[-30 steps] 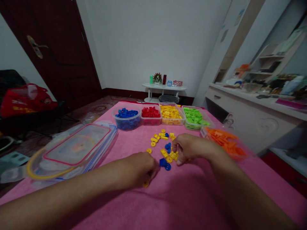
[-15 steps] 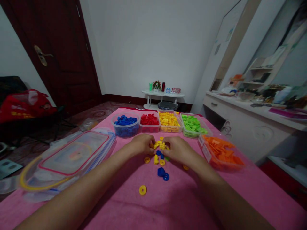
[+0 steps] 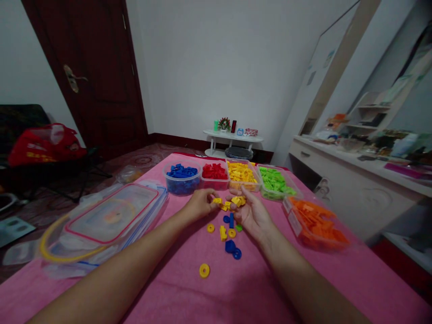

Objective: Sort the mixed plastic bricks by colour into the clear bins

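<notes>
My left hand (image 3: 200, 204) pinches a small yellow building block (image 3: 218, 200) between thumb and fingers. Palm turned partly up, my right hand (image 3: 255, 215) holds a few yellow building blocks (image 3: 238, 201) in its curled fingers. Another yellow block (image 3: 225, 206) shows between the two hands; whether it touches either is unclear. On the cloth nearer me are a yellow block (image 3: 223, 233), yellow rings (image 3: 231, 233), a blue bar (image 3: 231, 220), a green piece (image 3: 239, 227) and a blue hexagonal piece (image 3: 230, 246) beside a blue ring (image 3: 237, 254). A single yellow ring (image 3: 204, 270) lies closest to me.
Along the far side stand tubs of blue (image 3: 182, 185), red (image 3: 215, 184), yellow (image 3: 245, 185) and green (image 3: 270, 194) blocks. An orange-block tub (image 3: 297, 225) is at right. Stacked clear lids (image 3: 111, 216) cover the left of the pink cloth (image 3: 175, 279).
My right hand has turned palm up and lifted with yellow blocks in its fingers. The left hand now pinches a yellow block near it. The view has shifted slightly.
</notes>
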Tool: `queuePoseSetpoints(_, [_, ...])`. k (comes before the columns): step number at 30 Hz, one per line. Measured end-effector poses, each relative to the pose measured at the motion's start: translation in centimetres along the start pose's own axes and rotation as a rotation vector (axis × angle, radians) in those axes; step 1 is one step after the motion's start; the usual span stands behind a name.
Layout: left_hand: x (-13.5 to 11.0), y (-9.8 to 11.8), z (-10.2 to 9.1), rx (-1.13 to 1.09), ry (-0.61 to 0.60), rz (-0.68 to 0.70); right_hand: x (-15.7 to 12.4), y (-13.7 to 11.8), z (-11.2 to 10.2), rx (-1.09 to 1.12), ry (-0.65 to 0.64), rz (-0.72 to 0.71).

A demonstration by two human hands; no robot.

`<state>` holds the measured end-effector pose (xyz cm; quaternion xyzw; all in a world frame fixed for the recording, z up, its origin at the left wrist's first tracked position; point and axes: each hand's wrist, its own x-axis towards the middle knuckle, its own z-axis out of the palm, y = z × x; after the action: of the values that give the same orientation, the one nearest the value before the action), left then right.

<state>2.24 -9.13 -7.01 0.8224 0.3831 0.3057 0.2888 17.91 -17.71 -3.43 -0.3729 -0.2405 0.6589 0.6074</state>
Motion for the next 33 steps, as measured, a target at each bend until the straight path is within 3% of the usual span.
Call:
queuePoseSetpoints(4, [0.0,2.4,-0.9,-0.191,0.201,0.079,0.2,0.9,0.1,0.026,-0.046,0.145])
queuePoseSetpoints(6, [-0.5,4.1,-1.0,-0.212,0.149,0.142,0.0,1.1,0.3,0.071,-0.086,0.181])
queuePoseSetpoints(9, [-1.3,6.0,-0.9,-0.132,0.025,0.264,-0.1,1.4,0.5,0.148,-0.05,0.192])
queuePoseSetpoints(11, [-1.5,6.5,-0.9,-0.073,0.032,0.335,-0.1,1.7,0.5,0.193,-0.013,0.216])
queuePoseSetpoints(14, [-1.2,5.7,-1.0,-0.072,0.143,0.327,0.1,1.8,-0.2,0.252,-0.029,0.246])
queuePoseSetpoints(18, [-0.4,2.5,-0.2,-0.16,0.244,0.134,0.9,0.1,-1.5,0.205,-0.076,0.175])
queuePoseSetpoints(22, [0.0,-1.0,1.7,-0.155,0.185,0.053,3.7,-4.5,-1.8,-0.091,0.046,-0.038])
queuePoseSetpoints(25, [0.0,-2.1,2.6,-0.096,0.165,0.068,7.1,-8.3,-1.4,-0.562,0.339,-0.233])
queuePoseSetpoints(29, [-0.1,-2.0,2.9,-0.064,0.12,0.045,11.0,-11.2,-1.7,-0.832,0.49,-0.281])
queuePoseSetpoints(33, [-0.1,-2.0,3.2,-0.02,0.113,0.031,13.6,-11.3,-2.8,-1.114,0.503,-0.28])
